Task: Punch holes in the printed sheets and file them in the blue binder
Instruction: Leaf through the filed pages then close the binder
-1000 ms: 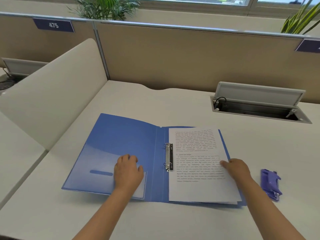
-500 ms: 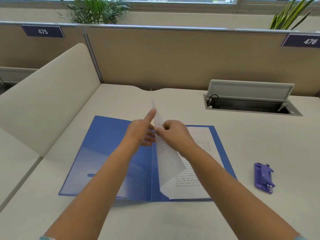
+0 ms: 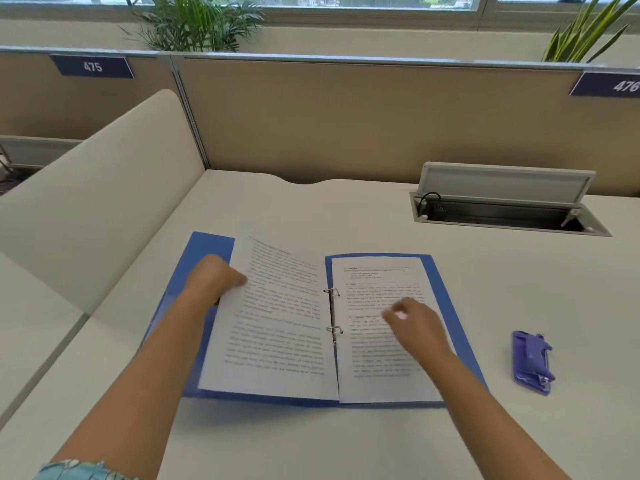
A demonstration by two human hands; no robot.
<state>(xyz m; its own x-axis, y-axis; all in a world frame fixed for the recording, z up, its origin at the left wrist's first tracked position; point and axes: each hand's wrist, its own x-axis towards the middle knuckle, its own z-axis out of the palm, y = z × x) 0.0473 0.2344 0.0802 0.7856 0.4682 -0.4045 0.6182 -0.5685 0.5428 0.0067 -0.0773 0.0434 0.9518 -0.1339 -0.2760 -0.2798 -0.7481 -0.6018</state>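
Observation:
The blue binder [image 3: 446,289] lies open on the desk, its two metal rings [image 3: 332,311] standing at the spine. One printed sheet [image 3: 277,323] is turned over to the left half and threaded on the rings. My left hand [image 3: 214,277] holds that sheet by its left edge, fingers under the paper. More printed sheets [image 3: 377,282] lie on the right half. My right hand [image 3: 412,318] hovers over them with loosely curled fingers and holds nothing. A purple hole punch [image 3: 531,362] sits on the desk to the right of the binder.
An open cable hatch [image 3: 505,206] with a raised lid is set into the desk at the back right. A curved cream divider [image 3: 100,202] borders the desk on the left. Beige partition panels [image 3: 346,116] stand behind.
The top sheet, flat on the right a second ago, then lifted upright by both hands, now lies on the left half. My right hand has let go and moved back to the right.

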